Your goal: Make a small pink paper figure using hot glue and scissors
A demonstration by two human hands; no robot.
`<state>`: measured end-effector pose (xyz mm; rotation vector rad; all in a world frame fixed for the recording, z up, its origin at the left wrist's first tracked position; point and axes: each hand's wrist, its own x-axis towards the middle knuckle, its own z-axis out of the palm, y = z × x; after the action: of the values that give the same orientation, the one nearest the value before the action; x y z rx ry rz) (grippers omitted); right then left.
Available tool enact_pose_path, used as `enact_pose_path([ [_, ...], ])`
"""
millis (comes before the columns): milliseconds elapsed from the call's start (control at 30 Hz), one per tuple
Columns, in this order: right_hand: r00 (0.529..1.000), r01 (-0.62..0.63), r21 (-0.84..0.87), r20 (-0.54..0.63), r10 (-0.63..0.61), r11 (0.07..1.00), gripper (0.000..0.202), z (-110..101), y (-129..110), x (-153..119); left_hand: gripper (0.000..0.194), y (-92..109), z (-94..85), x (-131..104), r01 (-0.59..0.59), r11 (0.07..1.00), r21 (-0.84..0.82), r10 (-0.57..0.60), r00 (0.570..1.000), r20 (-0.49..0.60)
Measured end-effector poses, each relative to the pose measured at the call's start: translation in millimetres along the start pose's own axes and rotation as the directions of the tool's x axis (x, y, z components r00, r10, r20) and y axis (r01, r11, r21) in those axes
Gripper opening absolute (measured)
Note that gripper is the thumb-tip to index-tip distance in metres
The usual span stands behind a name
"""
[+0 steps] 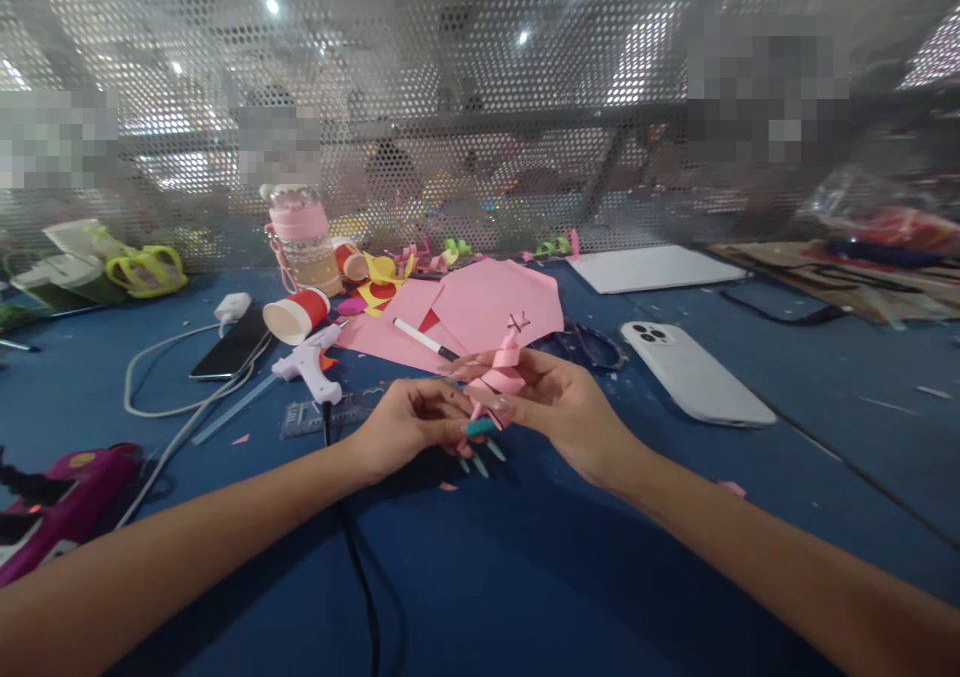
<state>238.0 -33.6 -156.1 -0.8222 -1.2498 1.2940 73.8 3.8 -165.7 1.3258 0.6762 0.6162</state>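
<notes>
Between my two hands is a small pink paper figure (498,381), made of curled strips, with a star-like piece at its top. My left hand (420,419) pinches its lower end between thumb and fingers; the thumbnail is long and teal. Around its upper right side close the fingers of my right hand (566,402). Fingers hide part of the figure. Just behind them, a white marker with a dark cap (424,339) rests on pink paper sheets (502,302). To the left lies a white glue gun (309,365) with an orange trigger.
A black phone (234,342) with a white cable, a red paper cup (298,314) on its side and a pink-lidded bottle (301,242) stand left. Right are blue-handled scissors (596,345), a white phone (694,372) and a white board (656,268). A magenta power strip (71,497) lies front left.
</notes>
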Motion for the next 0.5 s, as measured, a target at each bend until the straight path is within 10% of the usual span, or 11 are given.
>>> enact_pose_path([
  [500,0.994,0.033,0.066,-0.102,-0.026,0.997,0.012,3.2,7.5,-4.7,0.025,0.9,4.2,-0.3,0.045,0.999,0.021,-0.046,0.998,0.03],
])
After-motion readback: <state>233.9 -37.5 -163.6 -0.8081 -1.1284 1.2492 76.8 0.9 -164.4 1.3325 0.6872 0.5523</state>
